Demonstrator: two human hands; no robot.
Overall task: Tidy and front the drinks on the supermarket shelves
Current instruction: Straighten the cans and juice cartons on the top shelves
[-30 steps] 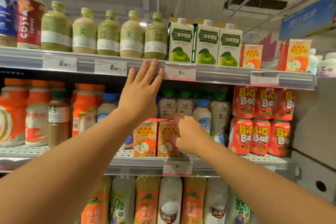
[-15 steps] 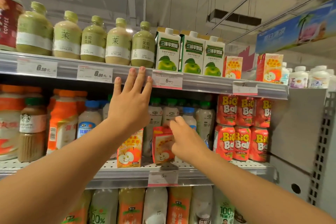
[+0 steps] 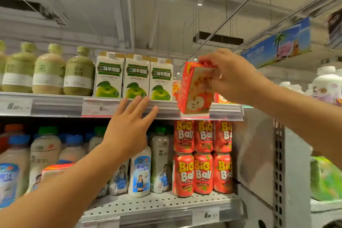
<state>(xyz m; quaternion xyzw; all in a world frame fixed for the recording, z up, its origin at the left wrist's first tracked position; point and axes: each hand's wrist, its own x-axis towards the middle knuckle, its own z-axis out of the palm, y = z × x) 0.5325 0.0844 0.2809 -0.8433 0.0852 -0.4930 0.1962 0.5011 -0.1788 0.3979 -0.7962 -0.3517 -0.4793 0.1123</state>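
Observation:
My right hand (image 3: 235, 77) grips a small red apple-juice carton (image 3: 194, 92) by its top and holds it tilted in front of the top shelf's edge (image 3: 55, 105), right of three green-apple cartons (image 3: 137, 79). My left hand (image 3: 129, 127) is open with fingers spread, its fingertips at the front rail of the top shelf. A second red apple carton (image 3: 53, 169) stands on the middle shelf, partly hidden behind my left forearm. More small red cartons (image 3: 175, 87) sit on the top shelf behind the held one.
Green tea bottles (image 3: 48, 72) line the top shelf's left. White coconut-drink bottles (image 3: 138, 172) and stacked red Big Ball cans (image 3: 203, 155) fill the middle shelf (image 3: 166, 205). A grey perforated upright (image 3: 279, 172) ends the bay; white jugs (image 3: 327, 83) stand beyond.
My right hand has lifted one red apple carton from the middle shelf up to the top shelf's edge. My left hand stays by the top rail, and the view has shifted right.

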